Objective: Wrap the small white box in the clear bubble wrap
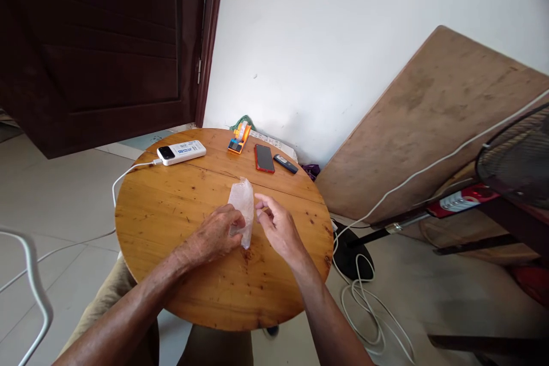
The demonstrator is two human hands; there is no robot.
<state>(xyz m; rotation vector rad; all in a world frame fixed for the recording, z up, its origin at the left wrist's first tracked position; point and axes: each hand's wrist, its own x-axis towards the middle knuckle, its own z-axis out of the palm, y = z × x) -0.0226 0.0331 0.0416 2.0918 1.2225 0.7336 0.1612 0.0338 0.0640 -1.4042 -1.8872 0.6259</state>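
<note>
A small, whitish, semi-transparent packet [242,203], which looks like bubble wrap or foam film, lies lengthwise near the middle of the round wooden table [171,206]. My left hand [219,230] is curled over its lower left edge, thumb and fingers closing on the film. On the other side, my right hand [278,226] hovers just right of the packet with its fingers apart, index finger stretched toward the film and holding nothing. What the packet contains, if anything, cannot be made out.
Toward the table's far edge are an orange tape dispenser [240,137], a red-edged phone [264,158] and a dark handheld device [285,163]. A white power bank [182,152] trails a cable at left. A fan [514,154] and coiled cable [364,309] are at right.
</note>
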